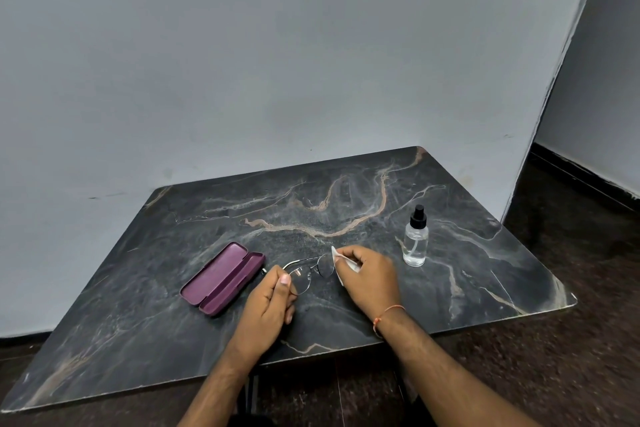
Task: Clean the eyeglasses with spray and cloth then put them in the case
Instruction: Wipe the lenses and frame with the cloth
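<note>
Thin-rimmed eyeglasses [309, 272] hover just above the dark marble table [450, 281], near its middle. My left hand [268, 308] pinches the frame at its left lens. My right hand [370, 279] holds a small white cloth [337, 262] against the right lens. An open purple glasses case [223, 278] lies on the table to the left of my hands, with nothing inside. A clear spray bottle [415, 237] with a black nozzle stands upright to the right.
The table's back edge meets a grey wall [277, 62]. Dark floor [571, 374] shows in front of and to the right of the table. A wall corner [540, 135] rises at the right.
</note>
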Action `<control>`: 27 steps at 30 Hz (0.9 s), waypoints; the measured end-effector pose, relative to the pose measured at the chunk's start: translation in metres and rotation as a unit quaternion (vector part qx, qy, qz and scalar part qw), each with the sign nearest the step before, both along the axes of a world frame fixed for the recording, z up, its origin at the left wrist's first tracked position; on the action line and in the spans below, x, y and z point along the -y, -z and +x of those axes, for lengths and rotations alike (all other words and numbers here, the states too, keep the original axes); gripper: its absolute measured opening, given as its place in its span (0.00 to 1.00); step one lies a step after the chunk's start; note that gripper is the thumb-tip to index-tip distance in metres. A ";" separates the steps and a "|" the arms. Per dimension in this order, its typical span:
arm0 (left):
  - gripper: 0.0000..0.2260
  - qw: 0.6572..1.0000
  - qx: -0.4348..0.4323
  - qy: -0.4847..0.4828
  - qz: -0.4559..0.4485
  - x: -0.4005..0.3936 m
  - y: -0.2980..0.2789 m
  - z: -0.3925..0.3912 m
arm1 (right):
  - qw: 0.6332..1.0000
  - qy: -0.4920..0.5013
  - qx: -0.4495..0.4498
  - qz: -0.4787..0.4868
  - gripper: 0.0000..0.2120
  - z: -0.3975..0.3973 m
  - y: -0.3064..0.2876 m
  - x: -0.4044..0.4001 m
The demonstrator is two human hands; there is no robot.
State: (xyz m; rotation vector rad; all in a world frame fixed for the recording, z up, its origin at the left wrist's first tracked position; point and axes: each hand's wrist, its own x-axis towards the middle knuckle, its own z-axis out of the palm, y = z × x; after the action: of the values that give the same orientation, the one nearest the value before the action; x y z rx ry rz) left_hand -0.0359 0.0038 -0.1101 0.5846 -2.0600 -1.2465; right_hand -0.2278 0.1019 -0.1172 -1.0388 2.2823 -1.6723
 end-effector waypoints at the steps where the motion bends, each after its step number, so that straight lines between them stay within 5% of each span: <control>1: 0.19 1.000 0.001 0.002 0.000 0.000 0.000 0.000 | 1.000 -0.005 -0.003 0.002 0.03 0.001 0.000 0.000; 9: 0.21 1.000 -0.002 0.005 -0.006 0.001 0.000 0.000 | 0.993 -0.100 -0.047 -0.039 0.05 0.008 0.001 -0.004; 17: 0.19 0.999 0.014 0.013 -0.030 -0.003 -0.001 -0.001 | 1.000 0.001 -0.007 -0.019 0.04 0.001 0.002 -0.001; 27: 0.19 0.999 0.018 0.010 -0.035 -0.003 0.000 0.000 | 0.994 -0.098 -0.035 -0.036 0.05 0.010 0.001 -0.005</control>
State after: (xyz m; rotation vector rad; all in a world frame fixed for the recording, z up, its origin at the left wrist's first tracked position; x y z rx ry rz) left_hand -0.0362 0.0066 -0.1098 0.5604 -2.1355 -1.1765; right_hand -0.2183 0.1073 -0.1180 -1.3081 2.0950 -1.6733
